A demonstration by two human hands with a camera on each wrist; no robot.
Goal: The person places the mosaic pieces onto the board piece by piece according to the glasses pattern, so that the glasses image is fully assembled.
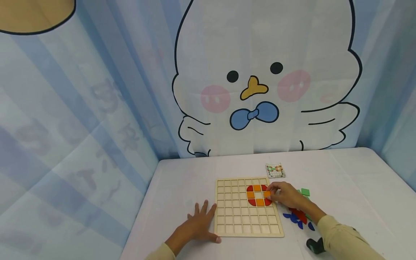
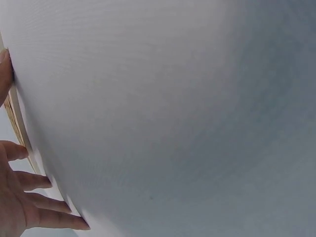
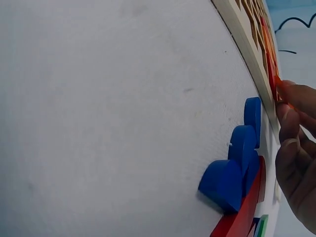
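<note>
A pale wooden grid board (image 1: pixel 234 218) lies on the white table. Red rounded corner pieces (image 1: pixel 250 189) and orange squares (image 1: pixel 257 188) form a ring in its upper right part. My right hand (image 1: pixel 286 195) pinches an orange square (image 1: pixel 267 194) at the ring's right side; its orange edge (image 3: pixel 278 83) shows at the fingertips in the right wrist view. With fingers spread, my left hand (image 1: pixel 199 224) rests at the board's left edge, thumb by the near left corner. The left wrist view shows those fingers (image 2: pixel 37 180) straight along the board's side.
A small patterned card (image 1: pixel 275 170) lies behind the board. To its right are green squares (image 1: pixel 305 191), red pieces (image 1: pixel 300 216) and several blue pieces (image 1: pixel 294 217), partly under my right forearm. A dark object (image 1: pixel 314 246) sits near my right sleeve. A printed curtain (image 1: pixel 253 137) hangs behind the table.
</note>
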